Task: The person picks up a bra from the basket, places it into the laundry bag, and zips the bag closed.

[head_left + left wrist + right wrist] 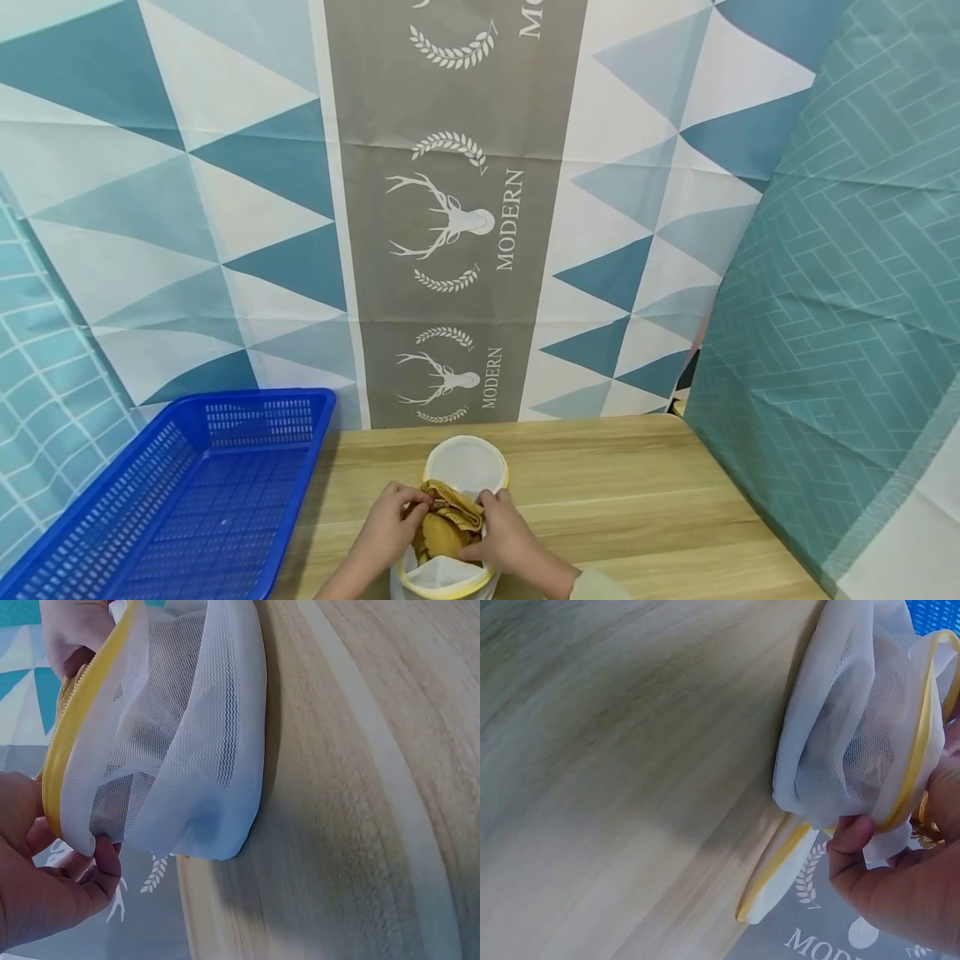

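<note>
A white mesh laundry bag [438, 573] with yellow zipper trim stands on the table, its round lid [467, 461] folded back. Mustard-brown folded clothing [447, 537] fills the opening. My left hand [385, 529] is at the left side of the opening; in the left wrist view its curled fingers [107, 866] pinch the rim of the bag [217, 772]. On the opposite side, my right hand [513, 537] grips the rim, a fingertip outside the mesh [855, 750] in the right wrist view. Its thumb lies inside against the clothing. The bag's bottom is hidden.
A blue plastic basket [300, 483] with slotted walls stands left of the bag on the wood-grain table [622, 500]. Patterned cloth [450, 250] hangs behind the table. A teal sheet [840, 350] hangs along the right side.
</note>
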`<act>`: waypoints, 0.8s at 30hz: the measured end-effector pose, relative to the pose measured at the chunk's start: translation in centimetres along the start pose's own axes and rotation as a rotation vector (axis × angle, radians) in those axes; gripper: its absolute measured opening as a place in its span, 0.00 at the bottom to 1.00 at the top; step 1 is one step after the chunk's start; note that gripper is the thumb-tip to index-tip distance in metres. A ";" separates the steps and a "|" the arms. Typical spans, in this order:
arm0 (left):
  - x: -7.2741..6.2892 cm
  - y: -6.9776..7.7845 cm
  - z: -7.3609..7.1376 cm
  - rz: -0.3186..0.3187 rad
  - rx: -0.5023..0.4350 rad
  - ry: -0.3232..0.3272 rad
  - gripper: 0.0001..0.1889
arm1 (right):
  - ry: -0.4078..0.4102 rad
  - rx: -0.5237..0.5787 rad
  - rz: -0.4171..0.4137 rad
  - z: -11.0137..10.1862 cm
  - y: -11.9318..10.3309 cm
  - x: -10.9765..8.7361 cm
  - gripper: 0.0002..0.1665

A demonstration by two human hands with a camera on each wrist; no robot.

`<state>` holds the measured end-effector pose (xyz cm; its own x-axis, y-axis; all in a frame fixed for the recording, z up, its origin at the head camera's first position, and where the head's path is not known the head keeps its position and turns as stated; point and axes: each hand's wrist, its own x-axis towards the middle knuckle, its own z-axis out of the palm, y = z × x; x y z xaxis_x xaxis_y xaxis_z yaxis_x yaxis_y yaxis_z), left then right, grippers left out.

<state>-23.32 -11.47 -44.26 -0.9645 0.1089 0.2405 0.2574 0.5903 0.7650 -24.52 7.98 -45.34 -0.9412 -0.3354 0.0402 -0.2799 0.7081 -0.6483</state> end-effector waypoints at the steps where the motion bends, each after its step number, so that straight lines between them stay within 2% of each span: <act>1: 0.0 0.0 0.0 -0.008 -0.002 -0.003 0.05 | -0.011 0.010 0.003 -0.1 0.0 0.0 0.33; 6: -0.1 -0.1 -0.1 -0.035 -0.014 -0.040 0.10 | -0.053 0.063 0.038 -0.4 0.3 0.2 0.37; 10: -0.4 0.0 -0.1 -0.036 -0.010 -0.049 0.10 | -0.046 0.094 0.044 -0.3 0.4 0.2 0.34; 13: -0.4 0.0 0.1 -0.044 -0.014 -0.029 0.06 | -0.037 0.088 0.026 -0.1 0.5 0.1 0.31; 17: -0.3 -0.3 0.3 -0.074 -0.022 0.037 0.03 | -0.041 0.050 0.006 0.3 0.5 0.1 0.32; 20: -0.2 -0.5 0.3 -0.101 -0.043 0.072 0.08 | -0.036 0.015 -0.013 0.4 0.6 0.0 0.33; 24: 0.0 -0.6 0.0 -0.105 -0.084 0.048 0.17 | -0.004 -0.020 -0.034 0.3 0.6 0.0 0.34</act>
<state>-23.48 -11.82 -44.78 -0.9830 0.0107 0.1831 0.1611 0.5274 0.8342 -24.62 8.26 -45.94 -0.9303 -0.3619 0.0591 -0.3156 0.7083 -0.6315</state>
